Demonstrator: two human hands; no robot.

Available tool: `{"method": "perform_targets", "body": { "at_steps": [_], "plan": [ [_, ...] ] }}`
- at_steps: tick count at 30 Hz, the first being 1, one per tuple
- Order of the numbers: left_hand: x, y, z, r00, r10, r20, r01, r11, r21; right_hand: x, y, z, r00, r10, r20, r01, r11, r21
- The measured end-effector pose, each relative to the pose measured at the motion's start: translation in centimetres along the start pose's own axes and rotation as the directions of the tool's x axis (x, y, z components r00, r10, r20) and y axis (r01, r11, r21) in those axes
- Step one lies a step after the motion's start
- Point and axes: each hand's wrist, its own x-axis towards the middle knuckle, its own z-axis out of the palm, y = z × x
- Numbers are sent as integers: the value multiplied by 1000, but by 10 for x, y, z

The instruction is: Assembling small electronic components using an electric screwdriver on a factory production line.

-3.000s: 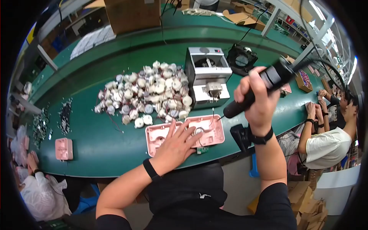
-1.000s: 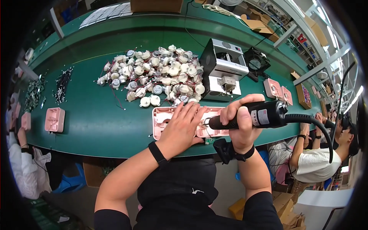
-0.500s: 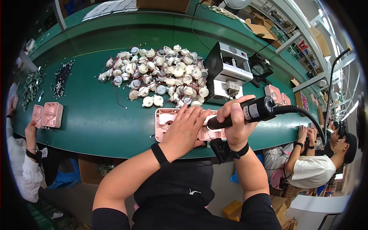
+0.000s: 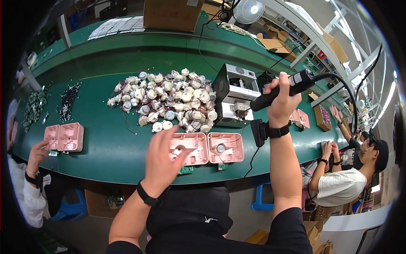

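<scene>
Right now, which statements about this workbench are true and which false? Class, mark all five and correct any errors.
1. The right hand holds a black power tool. True.
2. The left hand is a clenched fist. False: it is open.
3. A round silver part sits in the right-hand pink shell. True.
4. The power tool touches that part. False: it is raised away from it.
5. A fan stands beyond the workbench's near surface. True.

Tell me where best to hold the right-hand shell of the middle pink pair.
Probably its right wall, coming from the person's right: the right-hand shell lies open side up, that wall facing the tabletop, while its left side sits close beside the neighbouring shell. Keep the grip off the round silver part.
</scene>
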Motion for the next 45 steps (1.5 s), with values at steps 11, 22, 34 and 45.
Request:
{"method": "perform_targets", "body": {
  "at_steps": [11, 22, 34, 45],
  "plan": [
    [-31, -36, 4, 885, -421, 199, 461, 851, -250, -20, -1, 7, 982, 187, 4, -187, 982, 15],
    [-12, -42, -12, 924, -353, 147, 366, 928, -73, -118, -45, 46, 905, 186, 383, -298, 919, 258],
    [41, -80, -22, 952, 30, 304, -144, 921, 362, -139, -72, 8, 917, 125, 379, -250, 921, 300],
    [72, -101, -70, 926, -336, 173, 368, 695, -618, -162, -85, -27, 932, 176, 318, -283, 900, 331]
  ]
}}
